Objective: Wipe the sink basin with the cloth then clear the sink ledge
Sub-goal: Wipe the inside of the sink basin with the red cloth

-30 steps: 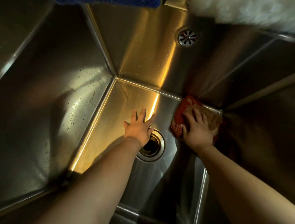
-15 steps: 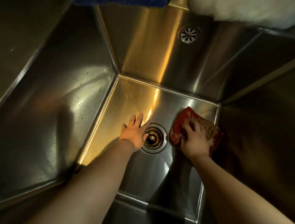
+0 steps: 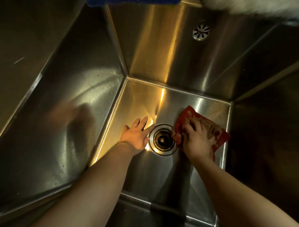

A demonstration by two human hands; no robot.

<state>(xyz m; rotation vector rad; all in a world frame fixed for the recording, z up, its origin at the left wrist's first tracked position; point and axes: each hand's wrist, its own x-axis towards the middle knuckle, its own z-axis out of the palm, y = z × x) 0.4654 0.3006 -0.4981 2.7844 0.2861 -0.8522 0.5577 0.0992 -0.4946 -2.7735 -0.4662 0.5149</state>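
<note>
I look down into a deep stainless steel sink basin. A red patterned cloth lies flat on the basin floor, right of the round drain. My right hand presses on the cloth with curled fingers, its near edge touching the drain rim. My left hand rests flat on the floor just left of the drain, fingers spread, holding nothing.
An overflow grille sits high on the back wall. A blue cloth hangs over the top edge at the back, and something white and fluffy is at the top right. Dark specks dot the left wall.
My right hand has slid the cloth from the back right corner toward the drain. My left hand has drawn back to the drain's left side, uncovering it.
</note>
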